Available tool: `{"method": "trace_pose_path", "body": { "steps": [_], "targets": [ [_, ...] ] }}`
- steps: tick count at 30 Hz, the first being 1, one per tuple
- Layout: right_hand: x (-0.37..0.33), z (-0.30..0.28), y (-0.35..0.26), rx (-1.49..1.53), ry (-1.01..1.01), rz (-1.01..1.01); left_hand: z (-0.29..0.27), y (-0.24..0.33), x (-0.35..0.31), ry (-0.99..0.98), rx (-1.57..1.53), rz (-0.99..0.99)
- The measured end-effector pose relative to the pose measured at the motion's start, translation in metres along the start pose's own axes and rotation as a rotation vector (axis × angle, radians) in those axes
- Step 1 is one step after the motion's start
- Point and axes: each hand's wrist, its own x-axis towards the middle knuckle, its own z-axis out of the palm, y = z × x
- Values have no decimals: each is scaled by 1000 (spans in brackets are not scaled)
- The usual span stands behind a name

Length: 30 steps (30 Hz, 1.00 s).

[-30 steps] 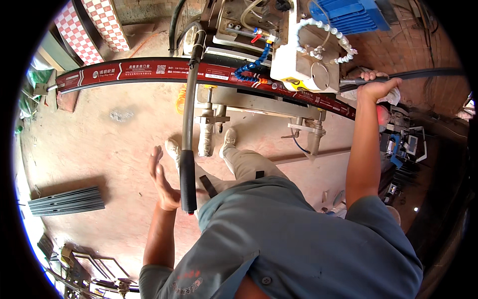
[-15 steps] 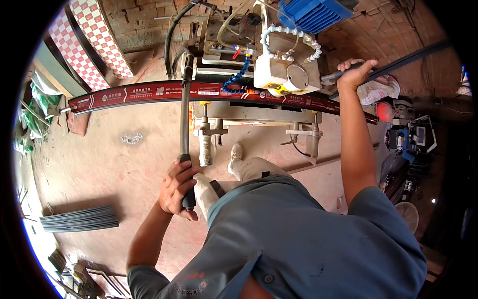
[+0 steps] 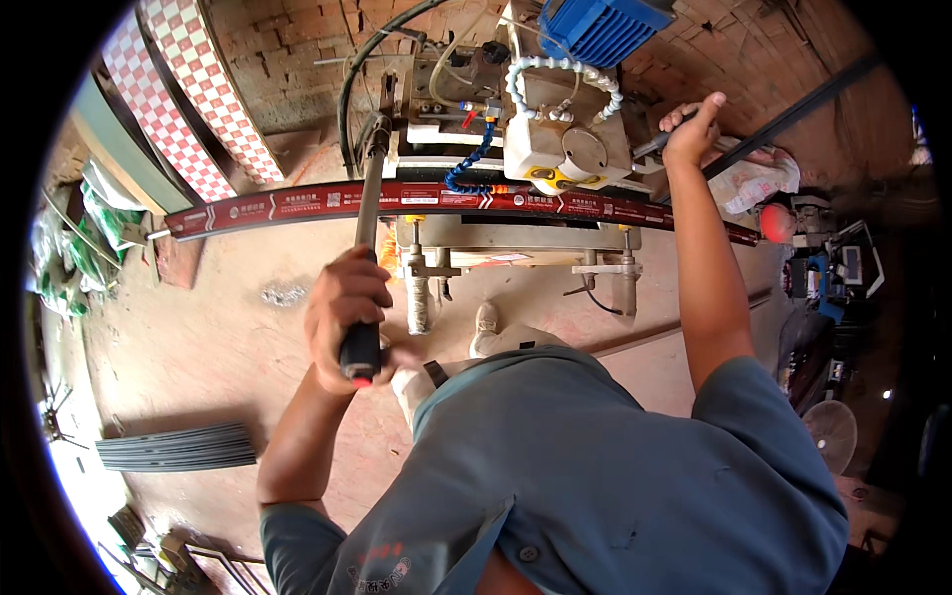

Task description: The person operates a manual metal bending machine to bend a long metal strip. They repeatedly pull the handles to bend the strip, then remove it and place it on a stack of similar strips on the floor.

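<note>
My left hand (image 3: pixel 342 309) is wrapped round the black grip (image 3: pixel 361 353) of a long metal lever (image 3: pixel 369 203), which runs back to a pivot at the machine's left side. At the far right, my right hand (image 3: pixel 692 137) is closed on the dark handle of a shorter lever (image 3: pixel 650 148) beside the white machine head (image 3: pixel 535 149). A long profile with a red printed film (image 3: pixel 397 197) lies across the machine, passing under the head. A blue segmented coolant hose (image 3: pixel 469 164) bends down to it. The cutting point under the head is hidden.
A blue motor (image 3: pixel 600 28) tops the machine. Two clamp cylinders (image 3: pixel 417 288) hang at its front edge. Stacked grey strips (image 3: pixel 178 448) lie on the floor at left, checkered panels (image 3: pixel 213 89) lean behind. A fan (image 3: pixel 831 434) and tools stand at right.
My left hand has raised the lever's grip end, which now looks nearer and higher in view. My right hand stays on its lever with little movement. The whole view has shifted slightly.
</note>
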Motion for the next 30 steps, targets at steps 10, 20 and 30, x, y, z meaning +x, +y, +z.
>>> {"method": "trace_pose_path", "body": {
  "steps": [10,20,30],
  "targets": [
    [12,-7,-6,-148,-12,-67,9,4,101,130,-153,-66],
    [9,-16,-14,-7,-180,-95,18,-33,191,372,-114,-140],
    [23,-28,-24,44,-382,-169,14,-72,281,613,-80,-179]
  ]
}}
